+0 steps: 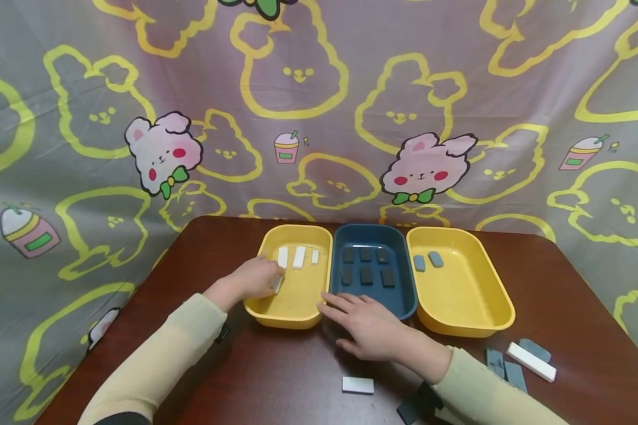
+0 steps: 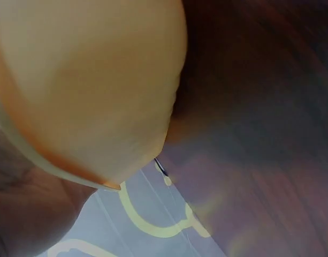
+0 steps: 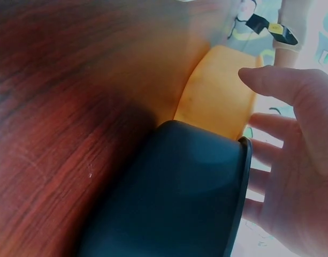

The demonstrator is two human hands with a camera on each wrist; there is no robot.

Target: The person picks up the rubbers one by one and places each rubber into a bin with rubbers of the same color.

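My left hand (image 1: 256, 277) reaches over the left wall of the left yellow bin (image 1: 292, 313). Its fingers curl down at a small white block (image 1: 277, 284), which it appears to pinch, though the hand partly hides it. Several white blocks (image 1: 299, 257) lie in a row further back in that bin. With fingers spread and nothing held, my right hand (image 1: 369, 324) hovers at the near ends of the yellow bin and the blue bin (image 1: 410, 310). The right wrist view shows the right hand (image 3: 308, 160) beside the blue bin's rim. Only the bin's outside fills the left wrist view.
Dark blocks (image 1: 365, 275) lie in two rows in the blue bin. A right yellow bin (image 1: 465, 295) holds two grey-blue pieces (image 1: 435, 259). On the table are a pale block (image 1: 358, 385), a long white block (image 1: 531, 362) and grey pieces (image 1: 514, 376). A patterned curtain (image 1: 324, 136) hangs behind.
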